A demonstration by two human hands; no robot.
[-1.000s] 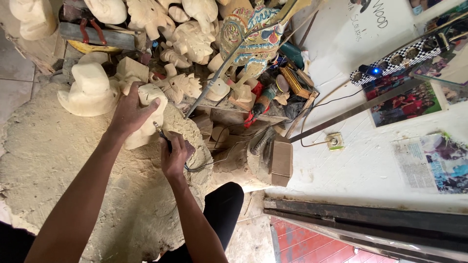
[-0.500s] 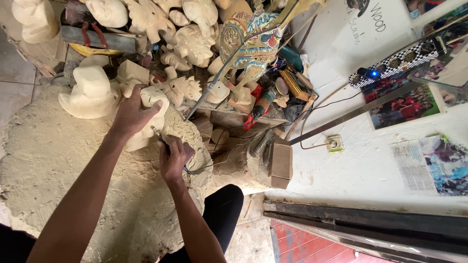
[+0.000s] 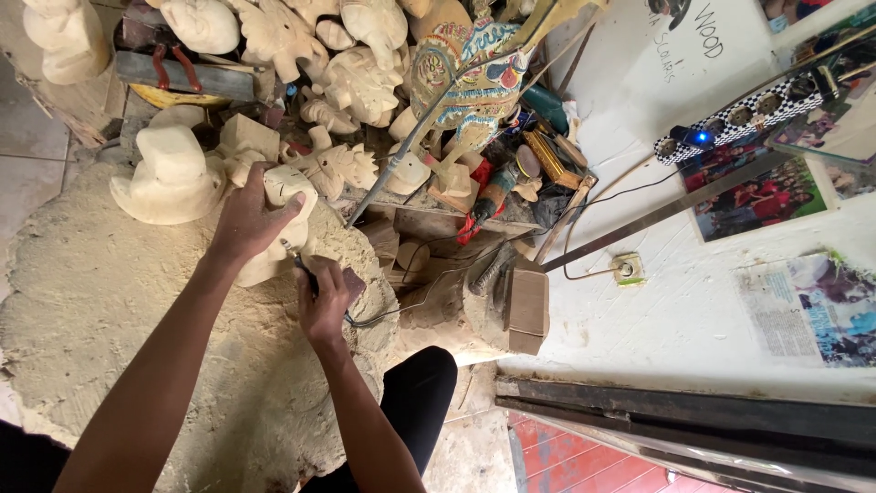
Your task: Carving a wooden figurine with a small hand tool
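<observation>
Since earlier frame: your hands barely shifted, grip same. Pale wood carving sits on sawdust mound, face shape roughed out, surface matte, unfinished; detail left to cut. Your left hand spread, clamped over carving top. Your right hand curled tight around small rotary tool, tip against wood. Beyond: unpainted figures, painted figure.

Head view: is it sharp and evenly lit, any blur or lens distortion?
Head view: even, soft daylight, no harsh glare; left hand on the pale wood carving and right hand gripping a small tool look reasonably sharp; wide-angle lens bends the metal bar and frame edges; white wall bright, not blown out.
</observation>
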